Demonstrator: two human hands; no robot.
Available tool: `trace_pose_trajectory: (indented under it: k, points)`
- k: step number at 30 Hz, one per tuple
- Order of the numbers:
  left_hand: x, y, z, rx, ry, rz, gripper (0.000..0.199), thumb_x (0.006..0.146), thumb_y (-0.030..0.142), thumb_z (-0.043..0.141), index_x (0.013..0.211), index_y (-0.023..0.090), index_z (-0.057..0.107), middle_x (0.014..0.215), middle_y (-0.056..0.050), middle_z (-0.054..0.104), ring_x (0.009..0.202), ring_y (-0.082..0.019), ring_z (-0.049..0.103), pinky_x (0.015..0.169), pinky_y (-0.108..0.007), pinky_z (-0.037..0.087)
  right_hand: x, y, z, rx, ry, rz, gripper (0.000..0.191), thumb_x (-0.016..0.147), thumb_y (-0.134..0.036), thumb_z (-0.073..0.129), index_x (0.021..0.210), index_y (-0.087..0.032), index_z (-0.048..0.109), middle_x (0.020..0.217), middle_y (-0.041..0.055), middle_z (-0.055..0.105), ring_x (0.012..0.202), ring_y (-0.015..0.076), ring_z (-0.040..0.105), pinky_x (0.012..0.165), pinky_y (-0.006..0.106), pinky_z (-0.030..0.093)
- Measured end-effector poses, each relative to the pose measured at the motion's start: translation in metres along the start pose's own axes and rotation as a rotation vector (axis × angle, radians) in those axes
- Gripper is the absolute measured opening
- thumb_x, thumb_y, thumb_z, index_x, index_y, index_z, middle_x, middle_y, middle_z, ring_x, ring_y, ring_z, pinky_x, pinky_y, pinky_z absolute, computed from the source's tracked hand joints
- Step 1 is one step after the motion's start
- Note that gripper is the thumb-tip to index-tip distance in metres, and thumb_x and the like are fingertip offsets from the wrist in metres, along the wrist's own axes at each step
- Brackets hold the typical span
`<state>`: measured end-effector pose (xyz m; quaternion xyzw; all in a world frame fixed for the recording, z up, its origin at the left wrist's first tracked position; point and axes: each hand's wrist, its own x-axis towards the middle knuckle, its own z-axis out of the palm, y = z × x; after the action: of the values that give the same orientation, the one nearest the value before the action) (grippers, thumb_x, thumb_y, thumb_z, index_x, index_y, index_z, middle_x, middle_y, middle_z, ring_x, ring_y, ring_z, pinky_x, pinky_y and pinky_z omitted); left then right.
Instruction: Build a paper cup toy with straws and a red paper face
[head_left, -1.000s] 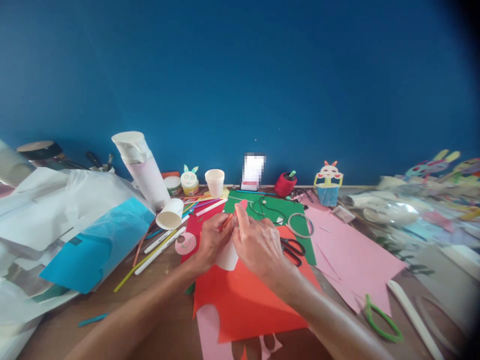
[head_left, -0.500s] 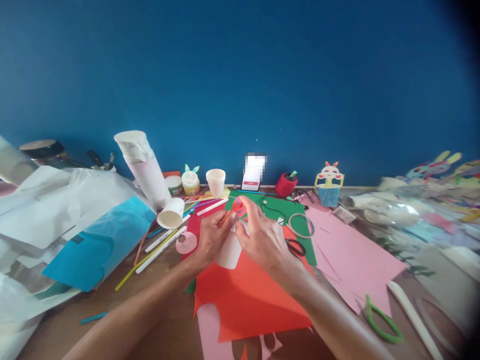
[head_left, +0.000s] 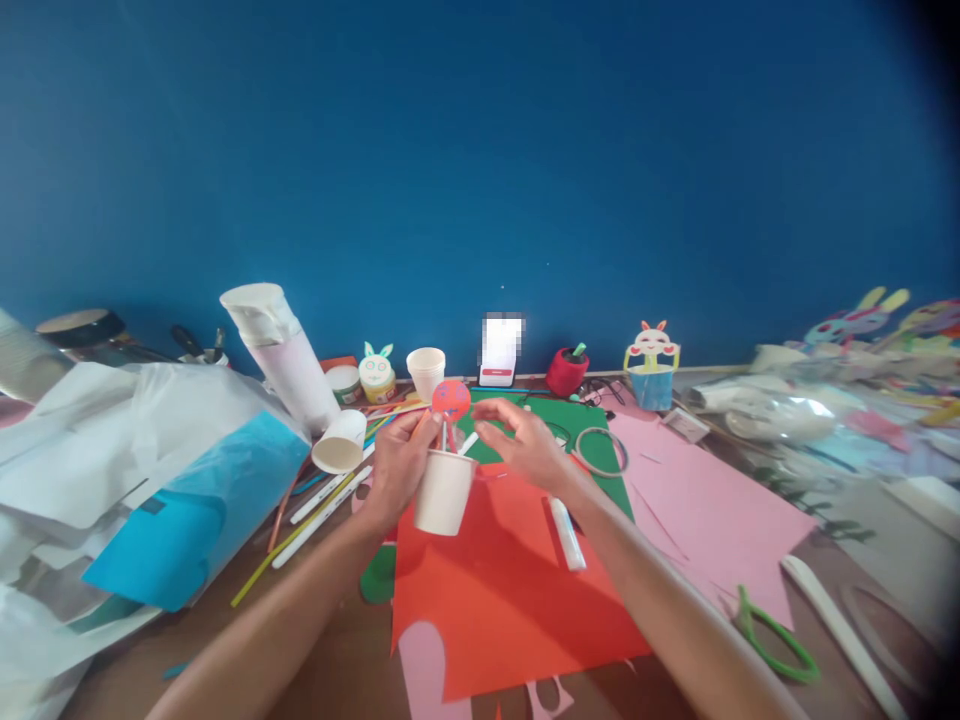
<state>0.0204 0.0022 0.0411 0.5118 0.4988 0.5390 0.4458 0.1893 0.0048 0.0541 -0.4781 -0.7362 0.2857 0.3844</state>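
My left hand (head_left: pixel 403 455) is closed at the left rim of a white paper cup (head_left: pixel 444 495), which tilts slightly above the orange sheet (head_left: pixel 517 590). From the cup's mouth rises a round red-orange face cutout (head_left: pixel 451 399) with blue marks, on thin stems. My right hand (head_left: pixel 521 440) is just right of the cutout, its fingers apart and nothing visible in them. A white stick-like piece (head_left: pixel 468 443) leans at the cup's right rim. Under my right forearm a white tube (head_left: pixel 568 535) lies on the orange sheet.
White pens (head_left: pixel 322 520) and another cup (head_left: pixel 340 442) lie left. A phone (head_left: pixel 499 350) stands at the wall. Pink paper (head_left: pixel 705 490) and a green loop (head_left: pixel 776 645) are right. A blue cup (head_left: pixel 651 387) holds a bunny figure. Crumpled white wrapping (head_left: pixel 150 420) covers the far left.
My right hand has opened and moved away from the cutout. The cup and cutout now show more fully between my hands, shifted left. The white tube has come into view on the orange sheet.
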Motion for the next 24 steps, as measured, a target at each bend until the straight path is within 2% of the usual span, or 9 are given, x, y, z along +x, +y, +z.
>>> trace_pose_trajectory:
  k: [3, 7, 10, 12, 15, 18, 21, 24]
  points:
    - [0.002, 0.006, -0.003, -0.033, -0.034, -0.016, 0.027, 0.07, 0.04, 0.058, 0.07, 0.013, 0.062, 0.062, 0.001, 0.058, 0.049, -0.009, 0.046, 0.045, -0.019, 0.032, 0.007, 0.013, 0.006, 0.23, -0.132, -0.04, 0.028, 0.083, -0.029, 0.045, 0.109, -0.02, 0.052, 0.11, 0.0051, 0.058, 0.102, 0.0142, 0.053, 0.085, 0.029, 0.041]
    - [0.005, 0.008, -0.006, -0.119, -0.125, -0.117, 0.027, 0.069, 0.04, 0.06, 0.076, 0.014, 0.063, 0.065, 0.0, 0.061, 0.049, -0.009, 0.049, 0.045, -0.02, 0.035, 0.007, 0.021, 0.01, 0.504, -0.279, -0.043, 0.032, 0.085, -0.031, 0.042, 0.113, -0.019, 0.049, 0.113, 0.0064, 0.056, 0.103, 0.0139, 0.052, 0.084, 0.029, 0.042]
    - [0.005, 0.007, -0.006, -0.159, -0.139, -0.158, 0.026, 0.067, 0.039, 0.061, 0.074, 0.013, 0.062, 0.061, 0.001, 0.06, 0.045, -0.008, 0.049, 0.043, -0.019, 0.036, 0.006, 0.025, 0.014, 0.585, -0.365, -0.027, 0.034, 0.082, -0.033, 0.047, 0.113, -0.018, 0.049, 0.107, 0.0066, 0.058, 0.097, 0.0142, 0.054, 0.08, 0.029, 0.044]
    - [0.005, 0.006, -0.005, -0.157, -0.148, -0.179, 0.026, 0.067, 0.039, 0.062, 0.073, 0.014, 0.062, 0.057, 0.002, 0.058, 0.042, -0.008, 0.048, 0.041, -0.019, 0.035, 0.005, 0.027, 0.018, 0.555, -0.39, -0.005, 0.037, 0.081, -0.033, 0.049, 0.114, -0.017, 0.049, 0.102, 0.0063, 0.06, 0.091, 0.0145, 0.056, 0.074, 0.028, 0.045]
    - [0.005, 0.008, -0.005, -0.155, -0.176, -0.195, 0.026, 0.068, 0.038, 0.061, 0.075, 0.014, 0.062, 0.055, 0.001, 0.059, 0.042, -0.009, 0.05, 0.04, -0.02, 0.037, 0.005, 0.029, 0.023, 0.374, -0.302, -0.015, 0.038, 0.077, -0.033, 0.054, 0.111, -0.019, 0.051, 0.105, 0.006, 0.058, 0.093, 0.0155, 0.055, 0.075, 0.028, 0.045]
    - [0.004, 0.013, -0.005, -0.156, -0.146, -0.186, 0.026, 0.068, 0.038, 0.062, 0.076, 0.013, 0.062, 0.058, 0.0, 0.061, 0.044, -0.011, 0.052, 0.042, -0.021, 0.039, 0.006, 0.028, 0.022, 0.185, -0.167, -0.053, 0.038, 0.073, -0.031, 0.058, 0.11, -0.019, 0.053, 0.111, 0.0064, 0.054, 0.099, 0.0159, 0.051, 0.078, 0.028, 0.043]
    - [0.005, 0.015, -0.006, -0.156, -0.117, -0.174, 0.027, 0.067, 0.038, 0.062, 0.077, 0.013, 0.063, 0.06, 0.0, 0.062, 0.045, -0.011, 0.053, 0.043, -0.021, 0.04, 0.007, 0.026, 0.019, 0.066, -0.067, -0.036, 0.04, 0.072, -0.03, 0.058, 0.111, -0.02, 0.052, 0.107, 0.0066, 0.054, 0.092, 0.0146, 0.052, 0.074, 0.028, 0.043]
    - [0.006, 0.013, -0.007, -0.155, -0.099, -0.126, 0.027, 0.066, 0.037, 0.063, 0.077, 0.012, 0.064, 0.062, -0.001, 0.062, 0.046, -0.009, 0.051, 0.043, -0.019, 0.038, 0.007, 0.024, 0.019, 0.003, -0.026, 0.0, 0.037, 0.074, -0.036, 0.056, 0.108, -0.02, 0.055, 0.097, 0.0045, 0.056, 0.082, 0.0134, 0.053, 0.07, 0.028, 0.043]
